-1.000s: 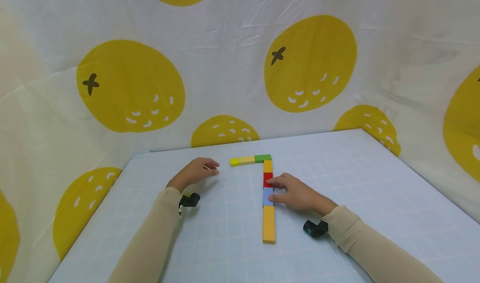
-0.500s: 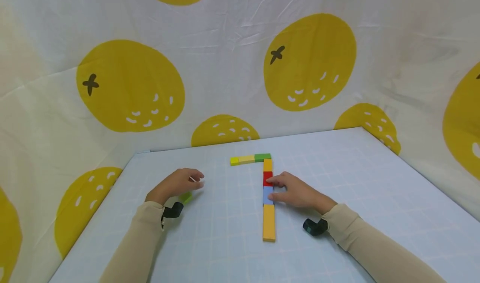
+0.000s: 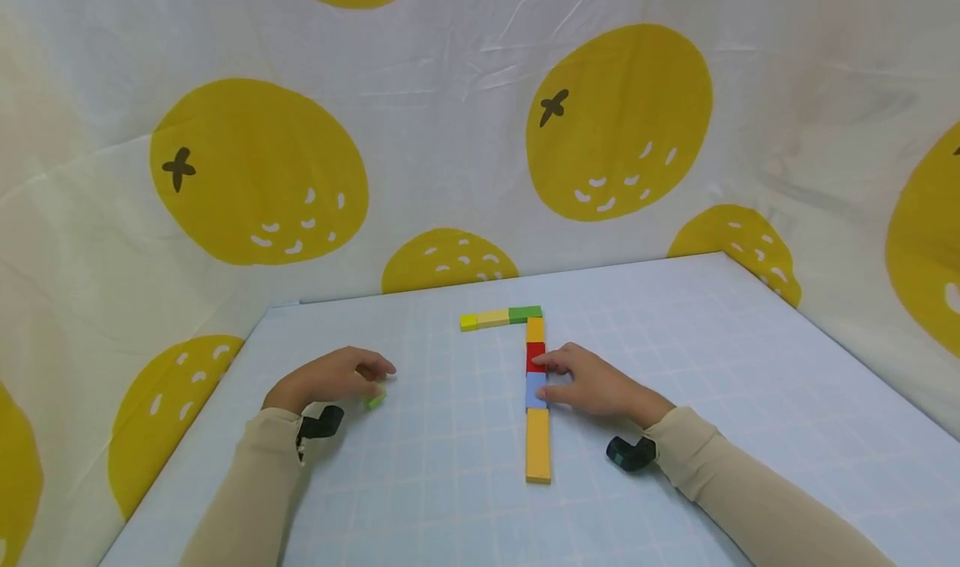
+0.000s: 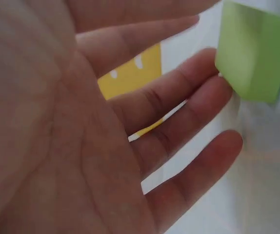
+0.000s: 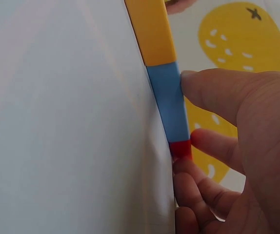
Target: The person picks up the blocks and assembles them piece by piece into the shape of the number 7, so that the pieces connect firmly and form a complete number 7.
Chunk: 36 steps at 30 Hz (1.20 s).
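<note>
At the left of the head view my left hand (image 3: 330,377) hovers by a light green block (image 3: 377,399), its fingers loosely bent. The left wrist view has that block close to the fingertips; whether they touch is hard to tell. My right hand (image 3: 592,383) rests on a straight row of blocks, thumb on the blue block (image 3: 536,392) and index fingertip on the red block (image 3: 534,355). This row also has a long orange block (image 3: 537,446) at the near end and a shorter orange block (image 3: 535,329) at the far end.
A green block (image 3: 525,313), a pale yellow block (image 3: 493,319) and a small bright yellow block (image 3: 468,323) form a crosswise line at the row's far end. Everything lies on a pale checked table (image 3: 450,484). Behind hangs a fruit-print curtain (image 3: 450,133).
My left hand has moved left and nearer to me, down to the light green block. The right hand has stayed on the blue and red blocks.
</note>
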Tool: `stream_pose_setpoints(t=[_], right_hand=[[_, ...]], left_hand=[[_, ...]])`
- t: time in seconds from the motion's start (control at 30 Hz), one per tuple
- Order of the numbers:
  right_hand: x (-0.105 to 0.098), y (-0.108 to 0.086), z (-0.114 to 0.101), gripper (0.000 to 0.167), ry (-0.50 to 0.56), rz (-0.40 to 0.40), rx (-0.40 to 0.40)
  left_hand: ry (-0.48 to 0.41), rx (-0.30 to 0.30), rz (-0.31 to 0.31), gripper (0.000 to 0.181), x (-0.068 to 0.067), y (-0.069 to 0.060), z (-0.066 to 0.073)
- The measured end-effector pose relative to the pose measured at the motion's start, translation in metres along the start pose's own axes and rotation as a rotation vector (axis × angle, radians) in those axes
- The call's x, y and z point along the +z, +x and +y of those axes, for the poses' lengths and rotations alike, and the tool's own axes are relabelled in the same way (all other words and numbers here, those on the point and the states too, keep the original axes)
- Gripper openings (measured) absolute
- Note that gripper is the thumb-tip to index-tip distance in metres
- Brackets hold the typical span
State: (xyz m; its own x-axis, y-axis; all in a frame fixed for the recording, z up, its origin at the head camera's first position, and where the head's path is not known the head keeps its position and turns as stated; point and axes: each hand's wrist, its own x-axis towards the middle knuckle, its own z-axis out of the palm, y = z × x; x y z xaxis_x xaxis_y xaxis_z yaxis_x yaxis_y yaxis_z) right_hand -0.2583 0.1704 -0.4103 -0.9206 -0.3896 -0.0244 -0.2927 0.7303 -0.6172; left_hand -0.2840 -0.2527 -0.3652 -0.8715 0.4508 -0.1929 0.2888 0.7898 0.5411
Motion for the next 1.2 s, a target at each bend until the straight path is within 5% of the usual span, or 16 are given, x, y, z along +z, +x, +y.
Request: stream_pose_setpoints(t=[0.2,0.53,1.2], right_hand=[[0.0,0.0,0.0,0.056,0.004,-0.004,0.001],[-0.001,-0.001,0.0,0.056,0.014,-0.008,-0.002],[-0.002,-0.001,-0.001,0.056,0.019,-0.002,0.0]], left_hand=[[0.013,0.053,-0.03,0.033,0.0,-0.005,-0.006],[-0.012,-0.008,-0.057,0.034,0.001,-0.009,-0.006],[-0.053,0.007,-0.024,0.036,0.0,-0.002,-0.016]])
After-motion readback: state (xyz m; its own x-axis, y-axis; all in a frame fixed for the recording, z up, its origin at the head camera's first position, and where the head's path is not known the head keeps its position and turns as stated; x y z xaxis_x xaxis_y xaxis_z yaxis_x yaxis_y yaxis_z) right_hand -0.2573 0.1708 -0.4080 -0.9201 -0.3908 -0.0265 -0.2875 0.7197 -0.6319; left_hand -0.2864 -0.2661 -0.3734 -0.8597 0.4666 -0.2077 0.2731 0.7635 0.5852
